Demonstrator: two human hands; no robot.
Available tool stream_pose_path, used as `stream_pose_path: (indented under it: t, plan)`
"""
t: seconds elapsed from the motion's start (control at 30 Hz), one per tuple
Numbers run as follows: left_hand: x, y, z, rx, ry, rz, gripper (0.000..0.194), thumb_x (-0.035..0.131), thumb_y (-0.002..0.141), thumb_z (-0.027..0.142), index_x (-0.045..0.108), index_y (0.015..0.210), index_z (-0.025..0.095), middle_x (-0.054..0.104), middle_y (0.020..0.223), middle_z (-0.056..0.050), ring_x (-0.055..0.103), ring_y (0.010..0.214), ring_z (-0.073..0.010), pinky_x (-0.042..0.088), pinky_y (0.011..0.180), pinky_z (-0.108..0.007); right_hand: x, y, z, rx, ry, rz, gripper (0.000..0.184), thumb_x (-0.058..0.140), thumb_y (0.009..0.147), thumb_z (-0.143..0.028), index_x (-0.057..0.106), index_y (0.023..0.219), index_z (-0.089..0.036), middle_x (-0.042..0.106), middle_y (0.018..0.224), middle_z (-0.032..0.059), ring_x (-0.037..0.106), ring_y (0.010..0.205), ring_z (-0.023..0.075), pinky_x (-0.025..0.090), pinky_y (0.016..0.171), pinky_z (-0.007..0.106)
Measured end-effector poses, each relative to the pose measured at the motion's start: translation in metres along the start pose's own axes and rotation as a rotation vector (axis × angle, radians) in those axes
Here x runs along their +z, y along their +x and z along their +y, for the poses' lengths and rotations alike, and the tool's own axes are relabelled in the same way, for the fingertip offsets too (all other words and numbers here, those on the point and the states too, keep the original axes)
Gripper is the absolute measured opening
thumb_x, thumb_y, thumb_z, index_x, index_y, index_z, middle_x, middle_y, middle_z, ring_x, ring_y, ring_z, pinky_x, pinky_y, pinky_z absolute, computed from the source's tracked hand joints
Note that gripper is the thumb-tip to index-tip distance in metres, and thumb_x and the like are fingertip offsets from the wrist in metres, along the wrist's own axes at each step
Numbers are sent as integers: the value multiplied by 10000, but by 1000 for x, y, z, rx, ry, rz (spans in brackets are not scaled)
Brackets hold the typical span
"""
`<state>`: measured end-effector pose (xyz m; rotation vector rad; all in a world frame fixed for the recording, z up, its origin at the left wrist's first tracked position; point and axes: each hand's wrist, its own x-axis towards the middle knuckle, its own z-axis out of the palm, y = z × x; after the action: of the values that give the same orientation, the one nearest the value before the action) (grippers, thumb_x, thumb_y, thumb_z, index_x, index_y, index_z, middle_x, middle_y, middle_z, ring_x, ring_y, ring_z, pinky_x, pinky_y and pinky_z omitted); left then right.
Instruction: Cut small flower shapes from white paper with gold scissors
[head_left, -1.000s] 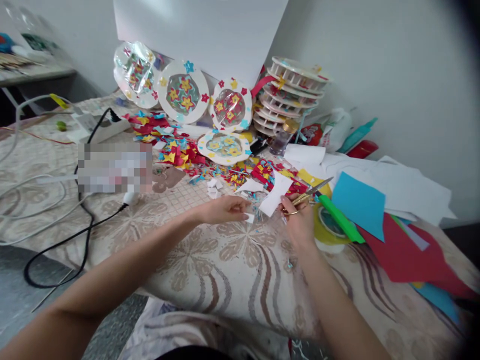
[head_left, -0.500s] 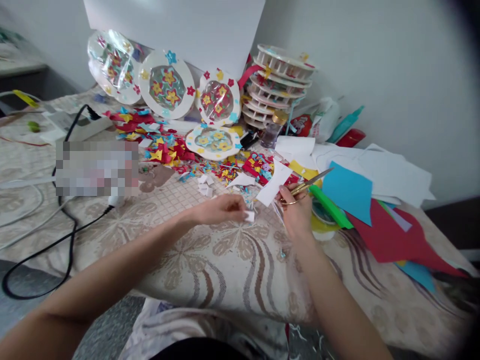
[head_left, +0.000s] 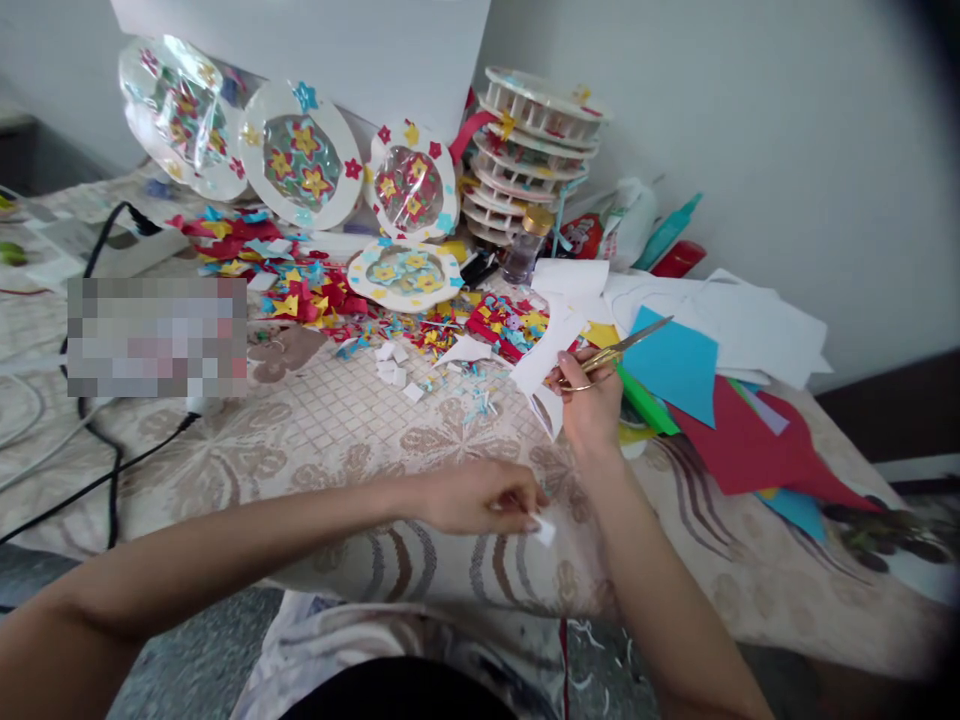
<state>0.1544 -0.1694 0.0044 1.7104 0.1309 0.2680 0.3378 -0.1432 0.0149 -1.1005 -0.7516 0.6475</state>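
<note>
Over the front part of the table, my left hand [head_left: 487, 500] pinches a small white paper piece [head_left: 543, 529] between thumb and fingers. My right hand [head_left: 592, 400] is closed around gold-handled scissors [head_left: 602, 359], whose blades point up and to the right. A larger white paper piece [head_left: 545, 352] with curved edges sits at the fingertips of that hand, and the fingers seem to hold it too. Just left of it lie a curved white scrap [head_left: 463, 350] and several small white paper pieces [head_left: 391, 364] on the patterned tablecloth [head_left: 420, 440].
Red, yellow and blue paper scraps [head_left: 319, 295] cover the table's middle. Decorated white round frames [head_left: 300, 155] lean at the back, beside stacked white rings [head_left: 532, 150]. Blue paper [head_left: 671, 365], red paper [head_left: 750, 440] and a green cutter [head_left: 645, 398] lie right. A black cable [head_left: 112, 470] runs left.
My left hand has moved toward me and to the right with the small white paper piece. My right hand keeps the scissors in about the same place. The view has turned rightward.
</note>
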Motion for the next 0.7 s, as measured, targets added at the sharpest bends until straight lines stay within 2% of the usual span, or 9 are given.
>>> stream_pose_path:
  t: [0.07,0.13,0.2,0.27,0.37,0.4,0.5,0.6,0.7]
  plan:
    - [17,10,-3,-2,-78,-169,99,567,829,231,516,769,171,651,1100,-116,628,973,-190,498,770,-285,-1,-1,-2,-1,5,-5,279,739,661,-244,469,719,-197,555,552,-64,523,483,78,362,447,187]
    - [18,18,-4,-3,-35,-186,122,570,819,236,501,739,175,663,1017,-103,632,926,-195,496,735,-281,-1,-2,-3,3,0,-11,272,736,665,-242,474,718,-194,560,547,-59,519,479,77,363,452,188]
    - [1,21,-1,0,184,-54,122,573,818,272,528,766,170,653,985,-104,625,896,-207,483,758,-310,0,-3,-4,11,0,-15,267,736,665,-241,477,711,-191,567,543,-55,518,475,76,357,449,187]
    - [-26,19,3,-18,366,271,121,544,828,271,536,771,165,613,1108,-131,589,1005,-235,447,859,-353,0,-4,-5,13,9,-12,267,737,660,-243,481,715,-193,572,545,-54,521,476,78,350,438,184]
    - [-64,10,4,-60,375,580,144,551,819,312,534,787,173,621,1090,-106,566,1045,-222,452,847,-325,1,-4,-4,14,13,-12,266,738,656,-247,485,723,-199,572,532,-57,530,481,86,347,426,182]
    - [-72,7,3,-105,336,581,160,550,817,327,533,787,170,641,1006,-89,593,951,-199,469,780,-301,2,-4,-3,14,12,-12,267,737,655,-249,485,727,-200,573,528,-58,531,481,88,347,423,181]
    - [-85,0,-1,-262,248,396,213,590,780,363,543,724,163,623,723,-20,581,684,-145,458,617,-255,2,-4,0,16,4,-10,282,741,652,-255,478,738,-202,578,533,-62,533,476,87,346,418,178]
    - [-89,-4,-1,-261,124,547,239,643,748,359,517,700,162,607,681,-2,590,687,-135,468,636,-257,3,-6,4,44,-4,-18,290,741,658,-258,469,742,-203,579,540,-64,535,473,86,352,423,180]
    - [-89,-6,-3,-202,-171,688,289,677,739,384,504,744,152,658,769,-38,633,759,-143,497,720,-291,8,-13,8,82,-40,-37,276,728,682,-273,474,766,-206,595,556,-56,553,491,96,378,449,193]
